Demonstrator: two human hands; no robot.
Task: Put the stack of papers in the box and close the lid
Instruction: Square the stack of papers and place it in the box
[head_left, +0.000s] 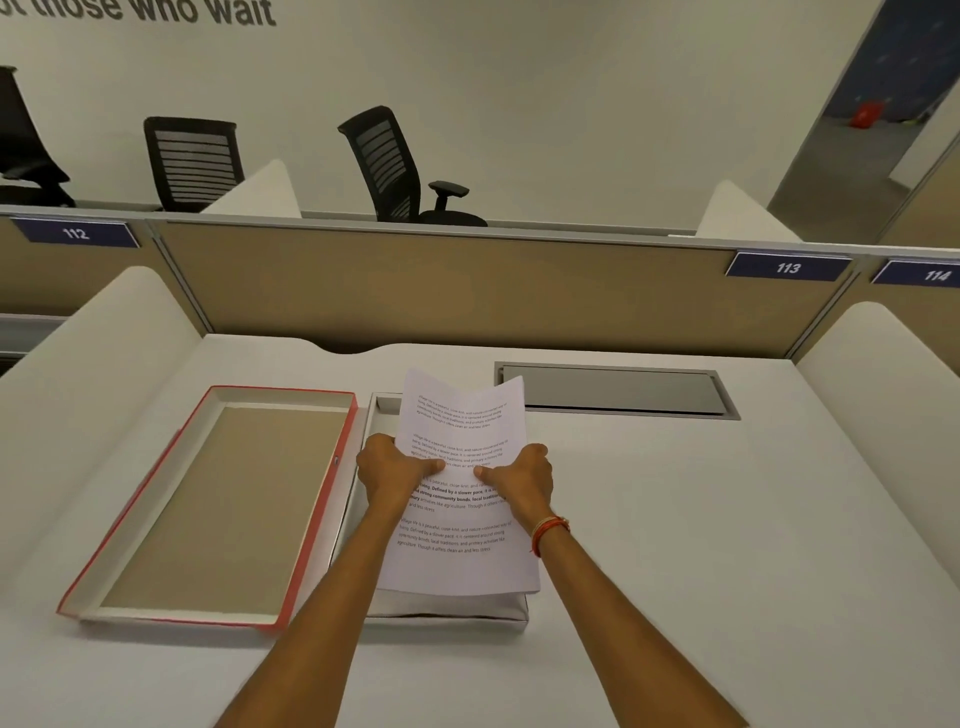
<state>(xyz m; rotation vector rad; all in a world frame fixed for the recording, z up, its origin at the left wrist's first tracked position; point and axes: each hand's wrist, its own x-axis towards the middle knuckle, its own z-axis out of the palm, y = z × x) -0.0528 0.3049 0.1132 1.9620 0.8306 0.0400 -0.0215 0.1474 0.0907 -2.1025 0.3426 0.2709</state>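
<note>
White office desk with beige partition behind, left hand and right hand pinching a printed white paper stack (thumbs on top) over an open white box, red-edged cardboard lid lying upturned just left, grey cable hatch beyond.

Matt printed paper stack, cardboard lid with red edging, smooth white desk

An open-plan office, plainly. A white desk sits in a cubicle bay, closed off behind by a tan fabric partition and at the sides by white rounded dividers. Blue seat-number plates read 112, 113 and 114. There's a grey cable hatch set into the desktop, black mesh office chairs beyond the partition, and large lettering across the wall.
</note>
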